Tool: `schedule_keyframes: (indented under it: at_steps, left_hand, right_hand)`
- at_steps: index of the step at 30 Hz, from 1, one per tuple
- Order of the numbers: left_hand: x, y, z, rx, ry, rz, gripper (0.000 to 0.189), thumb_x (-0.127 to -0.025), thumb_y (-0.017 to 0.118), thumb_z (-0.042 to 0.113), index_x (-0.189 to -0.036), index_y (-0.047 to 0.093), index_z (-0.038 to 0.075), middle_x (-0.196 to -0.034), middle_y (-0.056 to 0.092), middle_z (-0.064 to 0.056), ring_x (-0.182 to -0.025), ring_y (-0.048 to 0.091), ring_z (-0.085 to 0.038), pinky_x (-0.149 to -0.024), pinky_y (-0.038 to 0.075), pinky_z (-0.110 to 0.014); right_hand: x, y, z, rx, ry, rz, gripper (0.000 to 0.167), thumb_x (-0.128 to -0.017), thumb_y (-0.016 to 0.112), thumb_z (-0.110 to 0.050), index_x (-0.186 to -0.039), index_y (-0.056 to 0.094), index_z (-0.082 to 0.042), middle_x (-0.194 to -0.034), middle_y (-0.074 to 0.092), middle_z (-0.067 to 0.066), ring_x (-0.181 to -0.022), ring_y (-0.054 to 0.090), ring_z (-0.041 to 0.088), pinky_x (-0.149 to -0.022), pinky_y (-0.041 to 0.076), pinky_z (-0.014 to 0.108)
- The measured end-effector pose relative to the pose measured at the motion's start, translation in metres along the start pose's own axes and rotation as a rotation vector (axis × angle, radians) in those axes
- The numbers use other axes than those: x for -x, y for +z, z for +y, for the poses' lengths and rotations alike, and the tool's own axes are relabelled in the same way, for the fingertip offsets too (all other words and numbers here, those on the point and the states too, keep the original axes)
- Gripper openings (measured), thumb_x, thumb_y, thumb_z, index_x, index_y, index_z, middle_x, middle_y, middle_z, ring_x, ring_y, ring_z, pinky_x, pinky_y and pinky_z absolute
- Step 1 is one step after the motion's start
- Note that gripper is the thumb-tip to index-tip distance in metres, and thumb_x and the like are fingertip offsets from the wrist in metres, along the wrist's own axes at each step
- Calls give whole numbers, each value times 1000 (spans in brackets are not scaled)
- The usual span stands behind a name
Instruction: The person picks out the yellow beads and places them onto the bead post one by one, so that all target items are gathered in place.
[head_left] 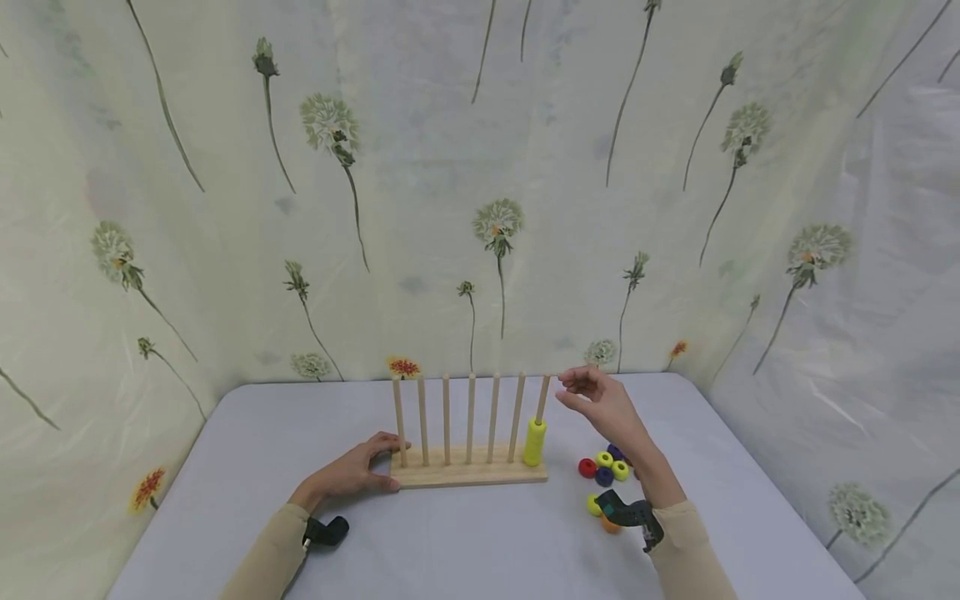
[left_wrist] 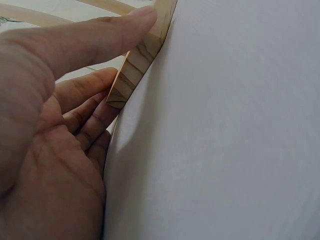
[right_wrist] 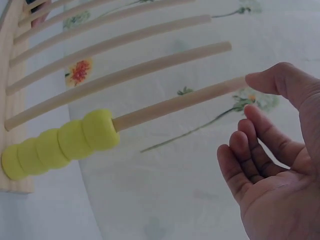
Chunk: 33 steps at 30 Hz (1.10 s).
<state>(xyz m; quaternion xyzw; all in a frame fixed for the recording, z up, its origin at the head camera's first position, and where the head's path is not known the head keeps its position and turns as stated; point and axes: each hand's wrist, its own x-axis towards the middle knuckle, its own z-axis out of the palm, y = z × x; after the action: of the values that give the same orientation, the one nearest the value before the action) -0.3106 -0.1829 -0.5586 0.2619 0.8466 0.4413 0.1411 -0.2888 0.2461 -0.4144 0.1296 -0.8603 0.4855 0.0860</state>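
Observation:
A wooden peg rack stands on the table with a row of upright pegs. My left hand holds the left end of its base, thumb at the front edge and fingers behind; the left wrist view shows the thumb on the wooden base. Several yellow beads are stacked at the bottom of the rightmost peg. My right hand is beside the top of that peg, its fingers relaxed and holding nothing. In the right wrist view the thumb is at the peg's tip; whether it touches, I cannot tell.
Loose beads lie on the table right of the rack: a red bead, yellow beads, dark blue beads and an orange bead, some partly hidden by the right wrist and its camera. A flower-printed curtain stands behind the table.

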Motion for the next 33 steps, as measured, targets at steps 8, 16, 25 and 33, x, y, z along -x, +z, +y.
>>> schedule_keyframes:
  at_steps: [8, 16, 25, 33]
  left_hand:
    - [0, 1, 0, -1, -6, 1, 63, -79, 79, 34, -135, 54, 21, -142, 42, -2, -140, 31, -34, -113, 20, -62]
    - [1, 1, 1, -3, -3, -1, 64, -79, 79, 36, -135, 54, 19, -142, 41, -3, -140, 30, -33, -114, 20, -61]
    - [0, 1, 0, -2, 14, -4, 64, -80, 78, 36, -137, 52, 19, -141, 42, -3, -139, 31, -34, -113, 21, -62]
    - [-1, 0, 0, 6, 8, -7, 66, -80, 78, 36, -138, 52, 18, -141, 42, -3, -140, 31, -33, -114, 21, -60]
  right_hand:
    - [11, -2, 16, 18, 35, 8, 41, -87, 71, -36, -115, 59, -8, -114, 61, 6, -103, 57, 19, -84, 47, 12]
    - [23, -4, 38, 40, 85, -18, 44, -88, 69, -39, -117, 58, -8, -115, 61, 7, -106, 56, 20, -85, 47, 14]
    - [35, -5, 56, 37, 110, -39, 41, -87, 72, -30, -117, 58, -5, -111, 62, 8, -103, 60, 22, -82, 49, 14]
    - [46, -6, 68, 57, 166, -59, 40, -85, 74, -31, -112, 59, -7, -108, 62, 12, -93, 60, 19, -76, 52, 16]
